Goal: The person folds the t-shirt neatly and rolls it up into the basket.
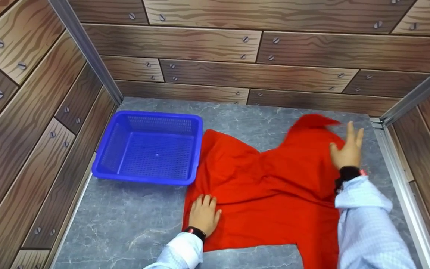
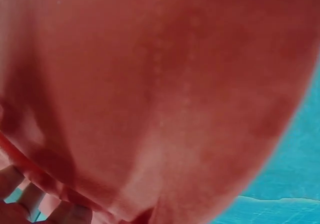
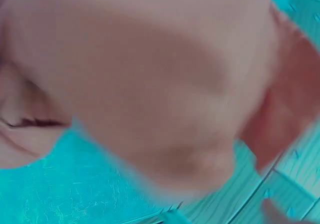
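1. The red garment [image 1: 259,213] is plain cloth, spread out and creased across its middle.
2. It lies on the grey marbled surface [image 1: 125,213], just right of the blue basket [image 1: 144,181].
3. Its far flap [image 1: 310,121] is blurred; the near end leaves the head view.

The grey surface [image 1: 125,215] has a marble-like pattern with thin pale veins. On it stands a blue basket [image 1: 144,181]. To the right of this basket, and just beside it, lies a red garment [image 1: 259,194], spread out with several creases.
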Demonstrator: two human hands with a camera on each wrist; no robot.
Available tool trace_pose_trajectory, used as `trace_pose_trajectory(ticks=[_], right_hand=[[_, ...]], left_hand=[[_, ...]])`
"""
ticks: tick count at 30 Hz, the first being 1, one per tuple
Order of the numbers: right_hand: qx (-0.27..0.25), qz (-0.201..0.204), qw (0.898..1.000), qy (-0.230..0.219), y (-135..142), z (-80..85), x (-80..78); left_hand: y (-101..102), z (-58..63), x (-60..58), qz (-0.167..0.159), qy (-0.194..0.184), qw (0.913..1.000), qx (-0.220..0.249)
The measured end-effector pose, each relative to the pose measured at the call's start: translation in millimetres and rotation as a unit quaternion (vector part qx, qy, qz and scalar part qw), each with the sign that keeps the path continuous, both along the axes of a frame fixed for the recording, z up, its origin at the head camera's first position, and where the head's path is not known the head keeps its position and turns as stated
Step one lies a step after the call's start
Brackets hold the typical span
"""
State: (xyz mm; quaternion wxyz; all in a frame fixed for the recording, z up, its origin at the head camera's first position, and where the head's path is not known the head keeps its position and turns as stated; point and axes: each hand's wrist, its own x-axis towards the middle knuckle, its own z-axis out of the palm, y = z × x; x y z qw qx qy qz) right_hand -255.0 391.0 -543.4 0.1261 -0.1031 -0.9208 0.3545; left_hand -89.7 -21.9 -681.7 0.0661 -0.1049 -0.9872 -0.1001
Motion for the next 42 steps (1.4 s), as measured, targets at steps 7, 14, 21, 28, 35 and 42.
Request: trace_pose_trajectory(ticks=[7,14,21,28,35,42], right_hand=[[0.19,0.134,0.967,-0.102,-48,-33.7,63.0],[0.271,0.197,0.929,-0.158,-80,-101.9,132.3],[0.222,0.147,0.933,-0.241,-63,-116.2,119.6],[0.215,0.086,0.968,-0.098,-26,-111.2,95.7],[0.201,0.009,0.971,-0.13,15,-117.5,136.8],[0.237,-0.013,0.969,-0.071,11,-113.7,156.1]], left_hand=[[2,4.1,-4.2,0.002,-0.019,0.9995,0.026],[8,3.4,-0.5,-0.009,-0.088,0.9961,0.005],[11,-0.1,-17.8,-0.006,-0.108,0.994,-0.012],[5,-2.2,-28.8,-0.008,-0.128,0.9918,0.006],[-3,-10.0,-19.2,-0.019,-0.117,0.9929,0.01],[-2,-3.7,-16.3,-0.022,-0.122,0.9921,0.013]])
